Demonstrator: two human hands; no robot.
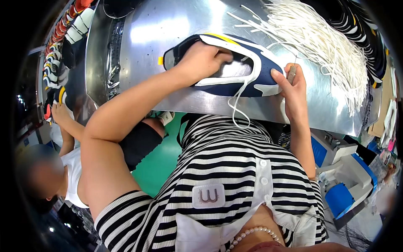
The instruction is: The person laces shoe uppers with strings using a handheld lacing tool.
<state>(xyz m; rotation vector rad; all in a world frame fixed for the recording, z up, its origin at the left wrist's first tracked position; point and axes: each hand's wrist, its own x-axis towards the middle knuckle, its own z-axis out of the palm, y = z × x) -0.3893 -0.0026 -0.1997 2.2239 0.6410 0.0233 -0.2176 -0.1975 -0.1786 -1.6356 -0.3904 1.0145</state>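
A navy, white and yellow shoe upper [268, 67] lies on its side on the metal tabletop [147, 86]. My left hand [203, 61] reaches over its black heel end, fingers curled into the opening and closed on the upper. A thin white lace [234, 108] runs from the opening's edge and loops down past the table's front edge. At the toe end, my right hand [296, 82] is closed around a thin needle-like tool with a brown wrapped handle [291, 74], its point upward. My right thumb rests close to the toe, possibly touching it.
A big heap of white laces [323, 46] spreads at the back right. Dark shoe uppers [369, 38] are stacked beyond it. Colourful uppers [52, 63] line the left side, where a co-worker's hand [61, 113] touches one. A blue and white machine [346, 180] stands at the right.
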